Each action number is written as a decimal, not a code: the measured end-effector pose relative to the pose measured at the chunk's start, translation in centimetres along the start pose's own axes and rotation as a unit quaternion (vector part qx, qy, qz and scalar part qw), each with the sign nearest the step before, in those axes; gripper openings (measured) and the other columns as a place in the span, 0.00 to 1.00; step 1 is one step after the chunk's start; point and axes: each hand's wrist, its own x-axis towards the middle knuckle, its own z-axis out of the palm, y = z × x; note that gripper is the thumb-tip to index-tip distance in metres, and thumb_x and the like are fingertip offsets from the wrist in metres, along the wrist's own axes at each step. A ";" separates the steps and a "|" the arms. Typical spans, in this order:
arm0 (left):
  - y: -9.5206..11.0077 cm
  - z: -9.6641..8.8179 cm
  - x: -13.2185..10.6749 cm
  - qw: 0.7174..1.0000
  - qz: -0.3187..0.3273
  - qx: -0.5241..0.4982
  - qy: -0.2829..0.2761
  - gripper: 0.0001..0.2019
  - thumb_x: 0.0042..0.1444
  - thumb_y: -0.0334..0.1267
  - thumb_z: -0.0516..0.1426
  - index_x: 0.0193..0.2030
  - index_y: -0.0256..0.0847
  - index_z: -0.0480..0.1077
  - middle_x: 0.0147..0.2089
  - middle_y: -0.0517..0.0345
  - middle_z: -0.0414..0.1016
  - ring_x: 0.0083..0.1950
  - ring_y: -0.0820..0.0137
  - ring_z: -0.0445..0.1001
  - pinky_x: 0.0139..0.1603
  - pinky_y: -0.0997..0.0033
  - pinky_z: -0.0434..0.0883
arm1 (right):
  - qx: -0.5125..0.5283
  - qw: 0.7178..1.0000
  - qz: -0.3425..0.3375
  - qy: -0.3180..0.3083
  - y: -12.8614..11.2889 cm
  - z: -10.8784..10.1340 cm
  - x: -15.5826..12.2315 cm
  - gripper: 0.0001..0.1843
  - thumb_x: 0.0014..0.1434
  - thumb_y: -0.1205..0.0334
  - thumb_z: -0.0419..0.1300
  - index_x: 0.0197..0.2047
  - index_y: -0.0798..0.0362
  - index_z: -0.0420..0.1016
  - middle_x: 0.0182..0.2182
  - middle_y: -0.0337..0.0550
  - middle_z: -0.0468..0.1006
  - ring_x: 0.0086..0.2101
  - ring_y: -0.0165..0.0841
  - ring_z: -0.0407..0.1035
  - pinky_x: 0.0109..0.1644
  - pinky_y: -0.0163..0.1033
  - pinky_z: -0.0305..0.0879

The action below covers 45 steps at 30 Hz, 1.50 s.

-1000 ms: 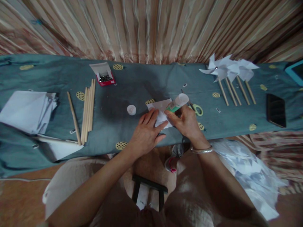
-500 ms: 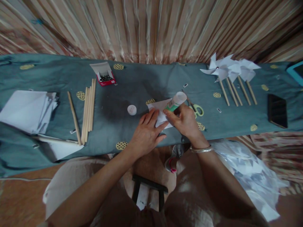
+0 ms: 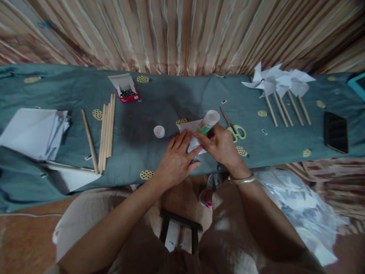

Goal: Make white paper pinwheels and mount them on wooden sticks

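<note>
My left hand [image 3: 177, 160] lies flat with fingers stretched out, pressing down a white paper piece [image 3: 190, 128] on the teal cloth-covered table [image 3: 171, 95]. My right hand [image 3: 221, 146] is closed round a green-and-white glue tube [image 3: 207, 122], tilted with its nozzle end down at the paper. The tube's white cap [image 3: 159, 131] lies on the cloth just left of the paper. Green-handled scissors [image 3: 234, 127] lie right of my right hand.
Wooden sticks [image 3: 106, 131] and a stack of white paper [image 3: 31, 131] lie at the left. A red box of pins [image 3: 127, 91] sits at the back. Finished paper pinwheels [image 3: 281, 87] and a black phone [image 3: 335, 132] lie at the right. Paper scraps [image 3: 302, 211] lie on the floor.
My right hand has shifted the glue tube slightly left over the paper, uncovering the scissors. My left hand has stayed pressed on the paper.
</note>
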 end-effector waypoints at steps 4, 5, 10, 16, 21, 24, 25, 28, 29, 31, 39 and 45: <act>0.0 0.0 0.0 1.000 0.002 0.000 -0.001 0.23 0.61 0.45 0.59 0.61 0.41 0.69 0.70 0.32 0.58 0.72 0.41 0.53 0.65 0.39 0.60 | -0.006 1.000 -0.006 -0.012 -0.1 -0.1 -0.1 0.14 0.58 0.50 0.62 0.30 0.51 0.67 0.19 0.36 0.70 0.21 0.31 0.64 0.26 0.37 0.57; 0.0 0.0 0.0 1.000 0.003 0.000 -0.001 0.22 0.61 0.45 0.59 0.61 0.41 0.70 0.70 0.33 0.58 0.72 0.41 0.53 0.65 0.39 0.60 | -0.006 1.000 -0.006 -0.016 -0.1 -0.2 -0.1 0.14 0.58 0.51 0.62 0.30 0.51 0.67 0.19 0.36 0.70 0.21 0.31 0.64 0.26 0.37 0.57; -0.1 0.1 0.0 1.000 0.004 0.001 0.005 0.22 0.61 0.46 0.59 0.60 0.42 0.69 0.70 0.34 0.58 0.73 0.43 0.53 0.64 0.38 0.61 | -0.008 0.999 -0.009 -0.031 -0.2 -0.4 -0.4 0.14 0.58 0.50 0.61 0.32 0.52 0.68 0.20 0.36 0.70 0.21 0.31 0.64 0.26 0.36 0.57; -0.2 0.2 0.0 1.000 0.001 0.004 0.006 0.24 0.60 0.47 0.59 0.61 0.43 0.68 0.71 0.36 0.57 0.73 0.45 0.54 0.65 0.39 0.61 | -0.010 0.999 -0.022 -0.034 -0.1 -0.6 -0.8 0.15 0.59 0.48 0.60 0.33 0.51 0.67 0.20 0.37 0.71 0.20 0.31 0.63 0.25 0.37 0.56; -0.2 0.2 0.0 1.000 -0.001 0.003 0.000 0.24 0.60 0.47 0.59 0.62 0.42 0.68 0.71 0.34 0.57 0.73 0.43 0.53 0.65 0.38 0.60 | -0.005 0.999 -0.027 -0.040 0.1 -0.8 -0.9 0.16 0.60 0.46 0.59 0.33 0.51 0.67 0.20 0.36 0.71 0.20 0.30 0.63 0.25 0.36 0.56; -0.2 0.2 0.0 1.000 -0.001 0.001 0.003 0.24 0.60 0.46 0.59 0.62 0.43 0.68 0.71 0.35 0.57 0.73 0.43 0.53 0.64 0.39 0.60 | -0.008 0.999 -0.029 -0.032 0.3 -0.8 -1.0 0.17 0.60 0.46 0.59 0.33 0.51 0.67 0.21 0.37 0.71 0.21 0.31 0.63 0.26 0.37 0.57; -0.2 0.2 0.0 1.000 -0.001 0.001 0.004 0.24 0.60 0.46 0.59 0.63 0.43 0.67 0.71 0.36 0.57 0.73 0.44 0.53 0.64 0.39 0.61 | -0.009 0.999 -0.028 -0.030 0.3 -0.8 -0.9 0.17 0.60 0.46 0.59 0.32 0.51 0.67 0.21 0.37 0.72 0.20 0.31 0.63 0.26 0.37 0.57; -0.2 0.2 -0.1 1.000 -0.001 0.002 0.004 0.25 0.60 0.46 0.60 0.63 0.44 0.67 0.71 0.36 0.57 0.73 0.44 0.53 0.64 0.39 0.61 | -0.010 0.999 -0.029 -0.027 0.4 -0.9 -0.9 0.16 0.59 0.48 0.60 0.32 0.51 0.67 0.21 0.38 0.72 0.20 0.31 0.63 0.26 0.37 0.57; -0.2 0.2 -0.1 1.000 -0.001 0.002 0.002 0.25 0.60 0.46 0.60 0.63 0.44 0.67 0.71 0.36 0.57 0.73 0.44 0.53 0.65 0.39 0.60 | -0.012 0.999 -0.029 -0.027 0.4 -0.9 -0.9 0.15 0.59 0.48 0.60 0.31 0.51 0.67 0.21 0.38 0.72 0.20 0.31 0.63 0.26 0.37 0.57; -0.2 0.1 -0.1 1.000 -0.001 0.001 -0.001 0.25 0.60 0.46 0.60 0.63 0.43 0.67 0.71 0.36 0.57 0.73 0.44 0.53 0.65 0.39 0.60 | -0.018 0.999 -0.030 -0.024 0.4 -0.9 -0.9 0.15 0.59 0.48 0.60 0.31 0.51 0.67 0.20 0.38 0.72 0.20 0.31 0.63 0.25 0.37 0.57; -0.1 0.0 0.0 1.000 -0.003 0.000 -0.003 0.25 0.60 0.45 0.60 0.63 0.44 0.67 0.71 0.37 0.57 0.73 0.44 0.52 0.64 0.39 0.61 | -0.028 0.999 -0.028 -0.011 0.8 -0.9 -0.9 0.16 0.59 0.47 0.61 0.31 0.50 0.67 0.20 0.37 0.72 0.19 0.32 0.63 0.25 0.38 0.57; -0.1 0.0 0.0 1.000 0.002 -0.002 0.000 0.25 0.61 0.45 0.59 0.64 0.43 0.66 0.71 0.34 0.57 0.73 0.43 0.52 0.64 0.39 0.61 | -0.020 1.000 -0.013 0.006 1.1 -0.7 -0.8 0.17 0.59 0.45 0.61 0.32 0.50 0.67 0.20 0.37 0.71 0.20 0.33 0.65 0.25 0.38 0.56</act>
